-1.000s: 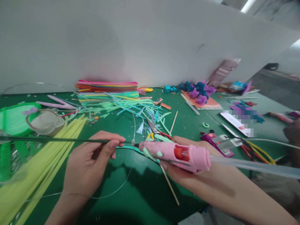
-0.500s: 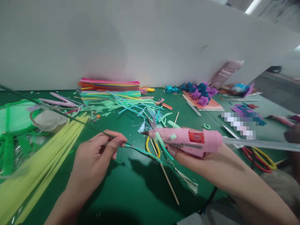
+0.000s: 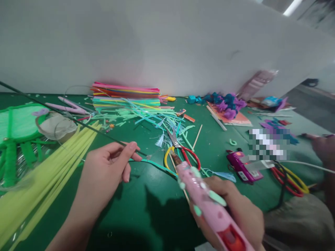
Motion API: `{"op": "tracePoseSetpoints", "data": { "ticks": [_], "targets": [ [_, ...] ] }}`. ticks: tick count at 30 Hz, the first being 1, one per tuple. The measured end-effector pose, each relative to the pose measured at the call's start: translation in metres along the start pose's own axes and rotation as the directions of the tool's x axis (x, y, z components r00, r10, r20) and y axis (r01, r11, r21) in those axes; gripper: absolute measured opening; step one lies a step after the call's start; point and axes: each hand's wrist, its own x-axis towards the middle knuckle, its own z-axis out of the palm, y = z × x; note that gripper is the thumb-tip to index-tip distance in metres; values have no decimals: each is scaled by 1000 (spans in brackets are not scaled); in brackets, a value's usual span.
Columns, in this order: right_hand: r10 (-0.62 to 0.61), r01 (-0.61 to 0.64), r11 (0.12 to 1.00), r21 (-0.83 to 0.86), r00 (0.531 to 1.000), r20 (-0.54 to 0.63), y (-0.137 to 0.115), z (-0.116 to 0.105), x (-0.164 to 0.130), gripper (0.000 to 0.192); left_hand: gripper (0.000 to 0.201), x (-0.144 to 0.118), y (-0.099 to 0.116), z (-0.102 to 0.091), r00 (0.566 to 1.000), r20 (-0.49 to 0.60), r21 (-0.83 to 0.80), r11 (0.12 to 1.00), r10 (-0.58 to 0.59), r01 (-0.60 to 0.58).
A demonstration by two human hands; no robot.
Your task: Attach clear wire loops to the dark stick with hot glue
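Note:
My left hand [image 3: 110, 174] pinches a long thin dark green rod [image 3: 75, 122], which slants up to the left edge. From beneath these fingers a thin teal strip [image 3: 157, 166] runs right, towards the scissors. My right hand [image 3: 235, 205] is wrapped round a pink hot glue gun [image 3: 200, 195] dotted with mint-green bits. Its brown nozzle points up and left, apart from the rod's tip. Just beyond the nozzle lie scissors [image 3: 176, 140] with one yellow and one red handle. The gun's rear runs out of view at the bottom.
Yellow-green strips [image 3: 62, 167] and a green fuzzy piece [image 3: 19, 123] lie left. Coloured stems [image 3: 125, 91] line the wall, with cut pieces and tassels before them. Right are purple and blue flowers [image 3: 227, 104], a purple device [image 3: 243, 167] and another person's hand [image 3: 324, 148].
My right hand has turned the glue gun from pointing left to pointing away and drawn it nearer. The scissors and purple device now show more. My left hand keeps its pinch.

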Motion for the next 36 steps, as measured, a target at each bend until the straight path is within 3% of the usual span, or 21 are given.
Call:
{"op": "tracePoseSetpoints", "data": {
  "ticks": [4,9,16,36],
  "targets": [
    [-1,-9,994,113,996,87,-17,14,3,14,40,0,-1,1,1000,8,10,1000,25,-25],
    [-164,155,960,235,986,17,-23,31,8,14,40,-4,3,0,998,-2,49,997,67,-67],
    [-230,216,948,235,973,32,-21,35,10,15,36,-8,6,1,985,-30,104,981,168,-164],
    [-245,231,946,229,969,32,-23,38,5,14,40,-8,4,0,988,-49,101,985,147,-141]
  ]
}}
